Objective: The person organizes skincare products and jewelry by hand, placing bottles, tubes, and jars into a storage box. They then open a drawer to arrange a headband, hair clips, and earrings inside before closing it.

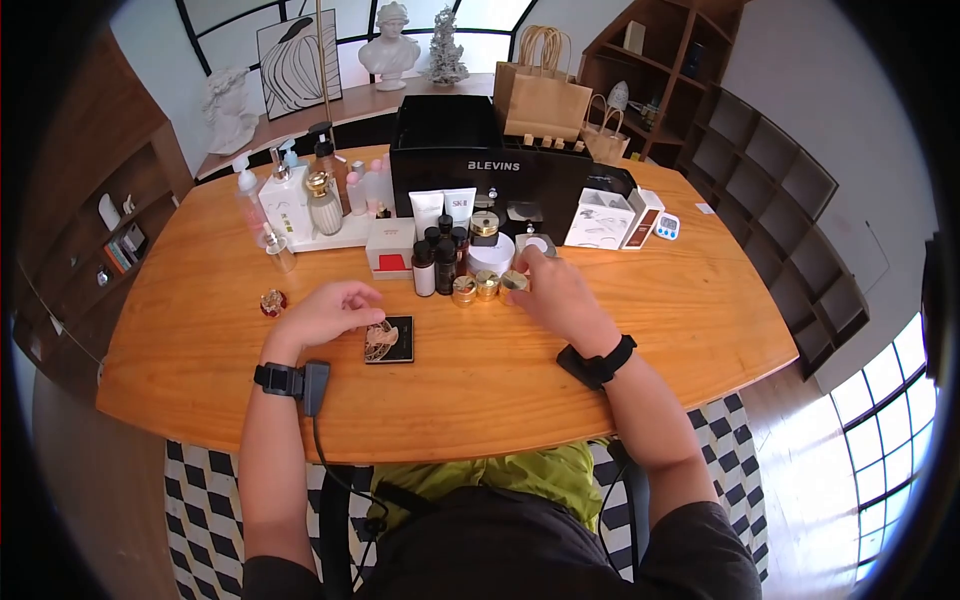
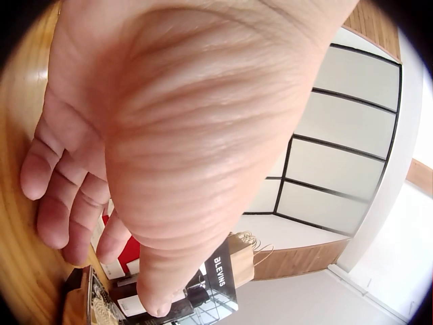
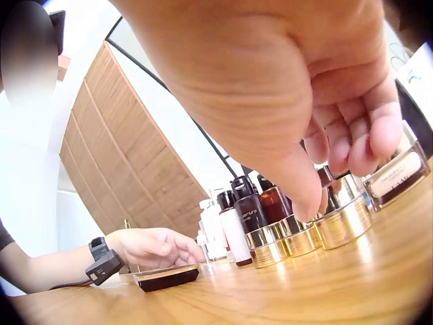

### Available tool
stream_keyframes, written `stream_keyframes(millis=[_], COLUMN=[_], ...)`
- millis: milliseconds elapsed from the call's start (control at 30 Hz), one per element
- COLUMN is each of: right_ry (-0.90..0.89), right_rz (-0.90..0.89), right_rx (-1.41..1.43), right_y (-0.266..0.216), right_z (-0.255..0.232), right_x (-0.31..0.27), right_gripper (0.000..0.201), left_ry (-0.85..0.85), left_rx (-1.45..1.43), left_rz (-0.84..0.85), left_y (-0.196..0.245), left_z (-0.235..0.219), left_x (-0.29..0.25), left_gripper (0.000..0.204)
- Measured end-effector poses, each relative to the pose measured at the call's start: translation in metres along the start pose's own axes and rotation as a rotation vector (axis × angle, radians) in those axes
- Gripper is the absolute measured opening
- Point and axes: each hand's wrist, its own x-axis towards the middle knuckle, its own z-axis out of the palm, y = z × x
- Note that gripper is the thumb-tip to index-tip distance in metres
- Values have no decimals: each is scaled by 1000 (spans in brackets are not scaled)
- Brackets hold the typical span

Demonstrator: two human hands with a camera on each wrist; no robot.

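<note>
In the head view, my left hand [image 1: 330, 312] hovers at the left edge of a black square case with a gold design [image 1: 403, 345]; its fingers are loosely bent, with nothing held. The left wrist view shows the palm [image 2: 183, 128] and relaxed fingers. My right hand [image 1: 570, 300] is over the right end of a row of gold-based jars. Its thumb is at the rightmost jar [image 1: 514, 283], and its fingers reach behind. In the right wrist view, thumb and fingers of that hand [image 3: 270, 101] stand apart around the larger gold jar [image 3: 345, 227]; contact is unclear.
Dark bottles [image 1: 445, 268], a white round jar [image 1: 491, 258] and a red-and-white box [image 1: 390, 245] stand behind the gold jars. Farther back is the black BLEVINS box [image 1: 470, 190]. Pump bottles stand left, white boxes [image 1: 600, 220] right. A red-gold cap [image 1: 273, 303] lies left.
</note>
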Motion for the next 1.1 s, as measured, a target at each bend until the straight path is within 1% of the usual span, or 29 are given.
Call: stream_keyframes(millis=[67,200,267,400,467,500,567,600,667,800,867,967,1100], right_ry=[-60,-27,-117,-130,-213,-216,-387,-389,-451,-456,-481,-502,-485], right_rz=[62,27,55,40,83,79,15,15,-245,-290,-267,-223,-194], right_rx=[54,39,79,116,139,136,213,213,310,313,314,318,307], right_y=[1,-5,-12,-17,-26,-33,-47,-42,-32,-30,-31,-35,-30], right_z=[1,-1,-7,-9,-14,-17,-20,-12,7,11,12,6,8], right_x=[1,-5,-6,-7,-9,-10,-11,-10,-7,-6,-4,-5,-5], right_gripper=[33,27,25,27,36,36,35,35,39,44,49,52,56], left_ry=[-3,0,8,16,9,-4,-5,-10,-12,-13,-12,-13,-11], left_rx=[5,-9,-14,-45,-42,-36,-27,-14,-16,-16,-6,12,5], left_rz=[-8,-30,-19,-6,-5,-4,1,6,10,7,8,4,-4], left_y=[2,3,0,-3,-4,-5,-5,-5,-6,-8,-8,-7,-3], left_z=[0,1,2,2,1,1,1,0,0,0,-1,-1,0], left_x=[0,-2,-1,0,2,2,2,2,3,4,3,3,2], left_gripper=[47,46,46,45,43,41,41,41,41,42,42,42,42])
